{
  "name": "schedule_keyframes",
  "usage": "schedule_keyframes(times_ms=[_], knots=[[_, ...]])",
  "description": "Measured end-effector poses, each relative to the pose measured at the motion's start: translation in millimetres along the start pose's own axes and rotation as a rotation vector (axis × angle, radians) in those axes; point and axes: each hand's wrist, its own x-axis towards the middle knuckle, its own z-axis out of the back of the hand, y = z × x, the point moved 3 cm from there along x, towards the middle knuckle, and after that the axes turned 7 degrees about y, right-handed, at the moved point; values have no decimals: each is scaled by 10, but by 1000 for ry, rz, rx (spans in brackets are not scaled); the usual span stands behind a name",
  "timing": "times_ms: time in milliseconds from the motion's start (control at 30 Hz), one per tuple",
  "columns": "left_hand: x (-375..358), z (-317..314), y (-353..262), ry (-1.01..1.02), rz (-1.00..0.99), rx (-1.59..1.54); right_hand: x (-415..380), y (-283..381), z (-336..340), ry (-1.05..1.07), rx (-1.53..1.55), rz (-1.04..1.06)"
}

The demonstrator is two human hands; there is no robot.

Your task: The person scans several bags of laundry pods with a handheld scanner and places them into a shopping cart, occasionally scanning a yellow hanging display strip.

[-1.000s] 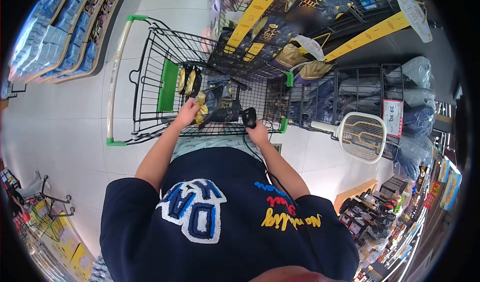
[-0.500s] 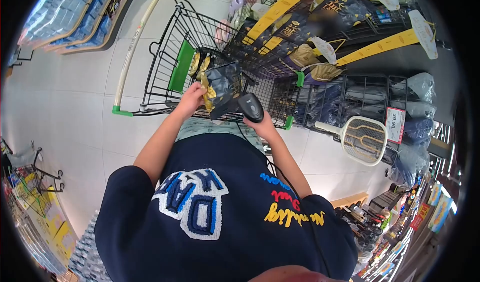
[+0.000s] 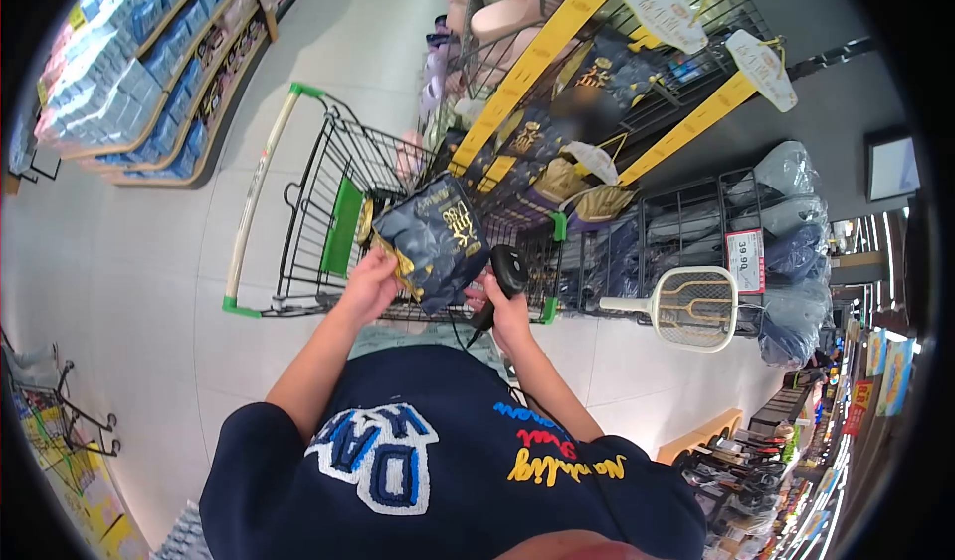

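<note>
A dark blue package with gold lettering [image 3: 433, 237] is held above the shopping cart [image 3: 288, 267]. My left hand [image 3: 370, 283] pinches its gold-coloured lower left edge. My right hand [image 3: 505, 313] is wrapped round the handle of a black barcode scanner [image 3: 508, 270], close to the right side of the package, with some fingers near its edge. A black cable runs down from the scanner over the dark shirt. Part of another gold package shows in the cart behind the held one.
Beyond the cart stands a rack with similar dark packages [image 3: 527, 140], yellow strips and pink slippers [image 3: 507, 15]. On the right are a white racket [image 3: 693, 308] and a wire rack of plastic-wrapped goods [image 3: 791, 212]. Shelves of blue packs [image 3: 164, 73] stand at upper left.
The package has turned so its lettered face shows more fully, and it is now higher and larger in view. The scanner has tilted and sits beside it. The whole view has shifted.
</note>
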Motion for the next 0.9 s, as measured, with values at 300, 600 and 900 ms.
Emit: schedule_keyframes(times_ms=[300,600,900], knots=[[101,-323,45,205,83,66,-101,546,-278,-167,80,364],[174,-60,331,280,660,661,-255,1073,-153,-152,-484,394],[507,-1363,-496,719,-167,1509,-370,1345,-510,523,-1205,461]])
